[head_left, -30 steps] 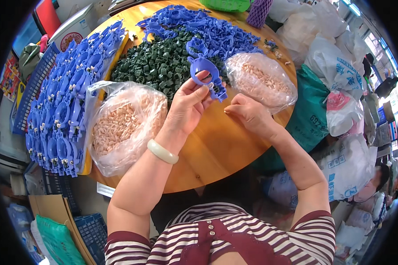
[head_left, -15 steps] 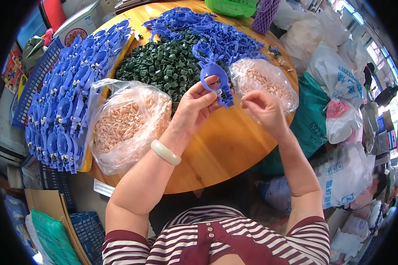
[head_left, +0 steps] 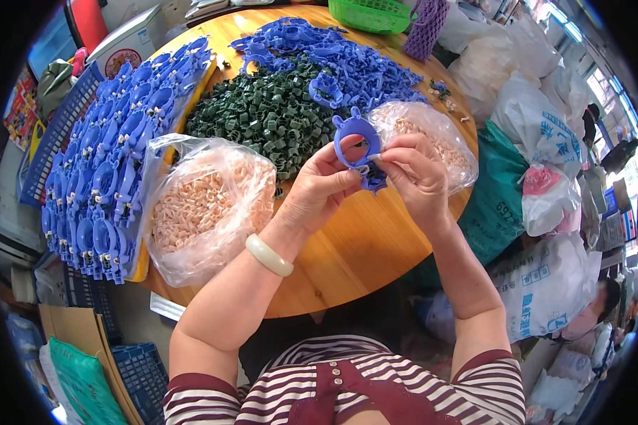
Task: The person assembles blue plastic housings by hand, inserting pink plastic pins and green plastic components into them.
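My left hand [head_left: 327,176] holds a blue plastic ring-shaped part [head_left: 356,129] upright above the table, thumb and fingers closed on its lower end. A small pale piece sits on the part near my left thumb. My right hand [head_left: 420,170] is closed in a pinch against the part's lower right side; what lies between its fingertips is hidden. Beyond my hands is a heap of small dark green plastic pieces [head_left: 262,113], with a pile of blue plastic parts [head_left: 379,67] behind it.
Clear bags of small peach-coloured pieces stand on the round wooden table [head_left: 333,265]: one bag [head_left: 205,191] at left, another [head_left: 432,134] at right. Rows of blue parts [head_left: 106,177] fill a yellow-edged board at left. A green basket [head_left: 372,18] stands at the back; stuffed bags [head_left: 539,283] crowd the right.
My right hand has come from beside the blue part to touch its lower right side. The part has tilted and shifted slightly to the right and down in my left hand.
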Demonstrator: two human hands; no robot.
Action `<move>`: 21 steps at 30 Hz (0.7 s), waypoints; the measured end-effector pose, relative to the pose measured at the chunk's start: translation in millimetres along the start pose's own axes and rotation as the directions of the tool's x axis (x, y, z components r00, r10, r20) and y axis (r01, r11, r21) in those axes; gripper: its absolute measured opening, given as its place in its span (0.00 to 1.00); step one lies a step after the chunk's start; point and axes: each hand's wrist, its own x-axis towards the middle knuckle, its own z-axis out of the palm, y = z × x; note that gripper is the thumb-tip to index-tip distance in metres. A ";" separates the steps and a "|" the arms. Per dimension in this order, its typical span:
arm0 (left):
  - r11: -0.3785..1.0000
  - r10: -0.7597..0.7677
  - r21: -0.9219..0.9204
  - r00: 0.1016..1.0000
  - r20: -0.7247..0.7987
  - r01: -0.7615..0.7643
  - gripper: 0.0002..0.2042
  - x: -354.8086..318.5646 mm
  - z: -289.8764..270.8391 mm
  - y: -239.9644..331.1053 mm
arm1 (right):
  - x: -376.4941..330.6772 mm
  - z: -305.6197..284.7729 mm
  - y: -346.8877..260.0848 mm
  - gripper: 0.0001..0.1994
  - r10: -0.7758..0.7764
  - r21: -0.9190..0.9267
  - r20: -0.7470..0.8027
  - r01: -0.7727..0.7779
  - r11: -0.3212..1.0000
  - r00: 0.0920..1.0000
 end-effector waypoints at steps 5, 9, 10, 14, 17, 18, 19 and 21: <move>1.000 0.002 -0.011 1.000 -0.024 -0.002 0.26 -0.9 2.1 0.7 | 0.3 1.0 -1.1 0.08 0.004 0.036 -0.017 -0.003 0.999 1.000; 1.000 0.005 -0.007 1.000 -0.016 -0.005 0.26 0.3 1.9 0.0 | 0.5 -1.8 -2.0 0.08 -0.020 0.032 -0.012 0.020 0.999 1.000; 1.000 0.008 -0.003 1.000 -0.028 -0.008 0.26 -0.1 1.5 0.4 | -0.1 -0.9 -1.6 0.08 -0.016 0.054 -0.018 0.017 0.998 1.000; 1.000 0.010 -0.001 0.998 -0.058 -0.010 0.26 0.9 2.1 -0.2 | -1.5 -2.8 -0.1 0.08 -0.010 0.023 -0.010 0.010 1.000 1.000; 1.000 -0.006 0.010 1.000 -0.023 0.006 0.26 0.3 0.4 -0.2 | -1.3 -4.4 1.3 0.08 -0.037 -0.046 0.009 0.038 0.998 0.999; 1.000 -0.006 0.010 1.000 -0.024 0.006 0.26 0.3 0.2 -0.4 | -1.3 -5.4 0.6 0.08 -0.050 -0.067 0.029 0.052 0.996 0.998; 1.000 0.002 0.028 1.000 -0.018 -0.002 0.26 0.4 0.3 -0.6 | -1.2 -6.3 -0.4 0.08 -0.062 -0.088 0.050 0.066 0.994 0.997; 0.999 0.010 0.046 1.000 -0.011 -0.010 0.26 0.7 0.3 -1.1 | -1.2 -7.0 -2.5 0.08 -0.055 -0.093 0.067 0.062 0.994 0.996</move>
